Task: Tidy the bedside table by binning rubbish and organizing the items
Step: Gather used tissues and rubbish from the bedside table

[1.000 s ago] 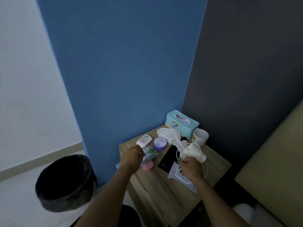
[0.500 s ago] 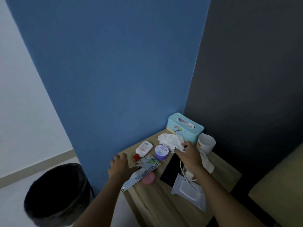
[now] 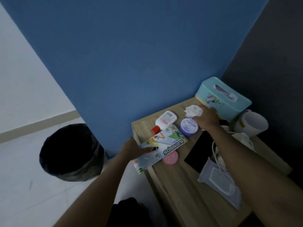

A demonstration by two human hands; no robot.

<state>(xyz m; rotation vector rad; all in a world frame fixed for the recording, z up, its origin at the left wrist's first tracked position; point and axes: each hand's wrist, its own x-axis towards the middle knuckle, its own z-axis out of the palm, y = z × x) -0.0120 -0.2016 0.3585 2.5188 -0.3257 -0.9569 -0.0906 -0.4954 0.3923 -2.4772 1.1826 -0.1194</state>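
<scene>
On the wooden bedside table (image 3: 178, 187), my left hand (image 3: 132, 149) grips the scissors packaging (image 3: 161, 147), which hangs over the table's left edge. My right hand (image 3: 207, 118) is closed on a crumpled white tissue (image 3: 192, 110) near the teal tissue box (image 3: 224, 99). A white bottle with a red cap (image 3: 164, 121), a purple jar (image 3: 188, 126) and a pink round disc (image 3: 170, 158) lie between my hands. A black bin (image 3: 70, 151) stands on the floor to the left.
A black phone (image 3: 199, 153), a white cable (image 3: 216, 154) and a clear plastic pouch (image 3: 219, 182) lie under my right forearm. A white cup (image 3: 251, 123) stands at the back right. Blue and dark walls enclose the table's corner.
My right hand let go of the white charger and cable, reached back and closed on the tissue. My left hand took hold of the scissors packaging and slid it toward the table's left edge.
</scene>
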